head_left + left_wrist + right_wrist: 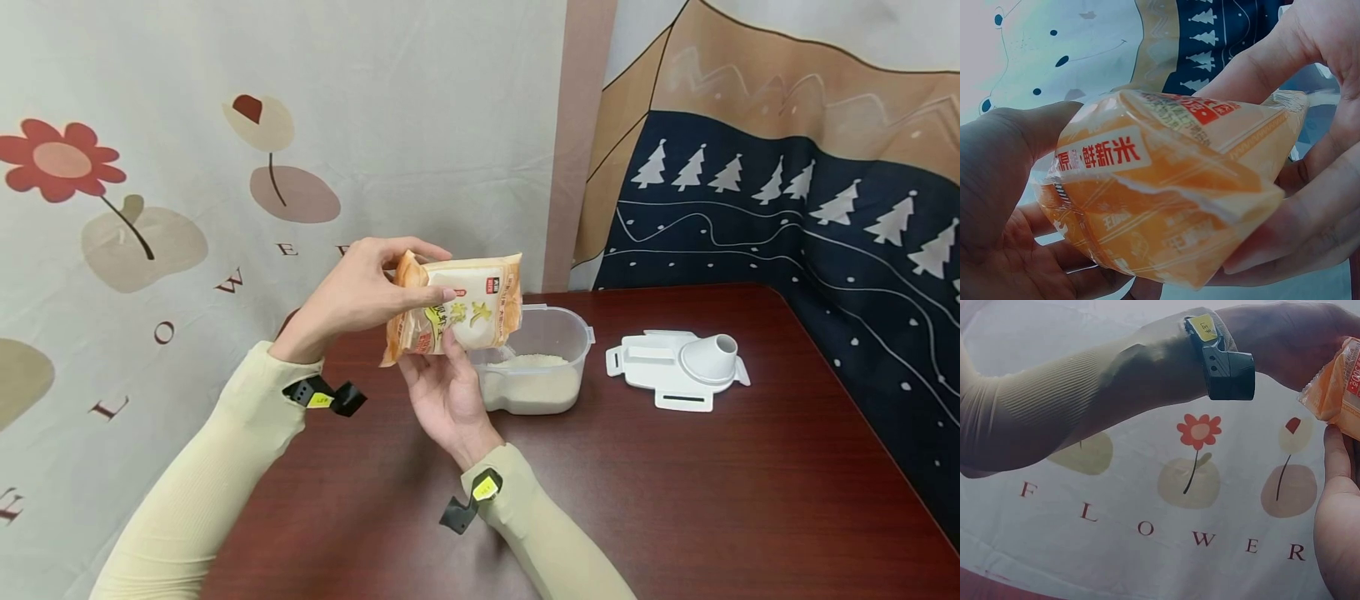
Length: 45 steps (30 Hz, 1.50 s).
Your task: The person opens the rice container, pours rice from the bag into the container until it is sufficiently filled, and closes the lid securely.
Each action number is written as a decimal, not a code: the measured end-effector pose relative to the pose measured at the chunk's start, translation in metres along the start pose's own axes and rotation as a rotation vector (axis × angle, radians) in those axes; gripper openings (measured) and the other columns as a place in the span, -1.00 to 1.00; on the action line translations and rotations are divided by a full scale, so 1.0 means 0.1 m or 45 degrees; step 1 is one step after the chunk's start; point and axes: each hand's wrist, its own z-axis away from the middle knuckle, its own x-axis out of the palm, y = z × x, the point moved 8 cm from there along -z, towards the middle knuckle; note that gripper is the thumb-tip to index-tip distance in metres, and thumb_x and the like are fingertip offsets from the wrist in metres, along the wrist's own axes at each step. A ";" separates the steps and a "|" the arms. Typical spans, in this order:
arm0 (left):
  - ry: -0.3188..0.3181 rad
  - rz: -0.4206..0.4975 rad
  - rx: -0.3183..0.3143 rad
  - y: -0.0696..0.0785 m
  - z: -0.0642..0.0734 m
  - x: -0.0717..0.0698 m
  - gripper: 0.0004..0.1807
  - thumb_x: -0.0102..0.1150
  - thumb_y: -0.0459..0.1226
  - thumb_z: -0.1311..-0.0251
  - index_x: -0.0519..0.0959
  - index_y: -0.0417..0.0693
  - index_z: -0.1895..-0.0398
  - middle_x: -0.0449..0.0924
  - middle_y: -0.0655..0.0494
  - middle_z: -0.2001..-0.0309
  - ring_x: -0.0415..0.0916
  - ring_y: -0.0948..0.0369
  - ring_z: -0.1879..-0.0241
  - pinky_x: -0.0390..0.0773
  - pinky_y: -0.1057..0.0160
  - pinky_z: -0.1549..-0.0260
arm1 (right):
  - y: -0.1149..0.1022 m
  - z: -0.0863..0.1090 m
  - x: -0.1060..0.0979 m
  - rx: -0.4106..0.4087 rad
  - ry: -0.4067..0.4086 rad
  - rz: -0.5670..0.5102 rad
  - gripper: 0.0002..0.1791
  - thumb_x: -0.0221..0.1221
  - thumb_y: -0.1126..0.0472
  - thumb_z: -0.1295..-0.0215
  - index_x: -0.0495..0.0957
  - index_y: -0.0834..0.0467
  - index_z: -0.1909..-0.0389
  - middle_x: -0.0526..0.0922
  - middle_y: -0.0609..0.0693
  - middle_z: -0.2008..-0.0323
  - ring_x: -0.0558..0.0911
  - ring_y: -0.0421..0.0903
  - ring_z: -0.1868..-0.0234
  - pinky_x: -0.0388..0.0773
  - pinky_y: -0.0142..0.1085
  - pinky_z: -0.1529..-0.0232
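A pale flower-print cloth (450, 125) and a navy tree-patterned cloth (697, 242) border a reddish-brown table (690, 492)

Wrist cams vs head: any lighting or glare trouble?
Head: fairly even light, bag readable in its large print; left wrist: backdrop washed out pale at upper left; right wrist: hazy, low contrast, sleeve dim, bag cut off by the right edge.

Pale yellow, finely ribbed sleeves (217, 475) reach both wrists. Each wrist carries a small black device (1230, 380) with a bright yellow label (1202, 328). The fingers (1337, 456) are bare.
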 end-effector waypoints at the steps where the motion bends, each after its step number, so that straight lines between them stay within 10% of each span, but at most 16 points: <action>1: 0.001 0.001 -0.003 0.00 0.00 0.00 -0.54 0.56 0.05 -0.02 0.70 0.35 -0.04 0.77 0.19 0.22 0.64 0.18 0.32 0.61 0.21 0.28 | 0.00 0.00 0.00 0.001 0.000 -0.001 -0.45 0.28 -0.05 -0.41 0.36 -0.03 -0.31 0.52 -0.09 -0.20 0.55 -0.20 -0.21 0.51 -0.38 -0.31; 33: -0.010 0.036 -0.050 -0.01 -0.02 0.02 -0.49 0.54 0.16 0.00 0.68 0.37 -0.05 0.75 0.20 0.19 0.65 0.18 0.23 0.60 0.14 0.17 | -0.01 -0.01 -0.02 0.000 0.032 0.005 -0.42 0.33 -0.04 -0.36 0.37 0.00 -0.30 0.53 -0.09 -0.17 0.55 -0.20 -0.18 0.52 -0.39 -0.29; 45: 0.014 0.044 -0.012 -0.06 0.06 0.03 -0.24 0.48 0.12 -0.11 0.45 0.30 -0.40 0.64 0.13 -0.09 0.62 0.14 -0.04 0.58 0.03 -0.05 | -0.05 -0.01 0.00 -0.033 0.026 0.003 -0.49 0.28 -0.03 -0.41 0.39 0.01 -0.28 0.55 -0.11 -0.16 0.55 -0.22 -0.21 0.50 -0.39 -0.32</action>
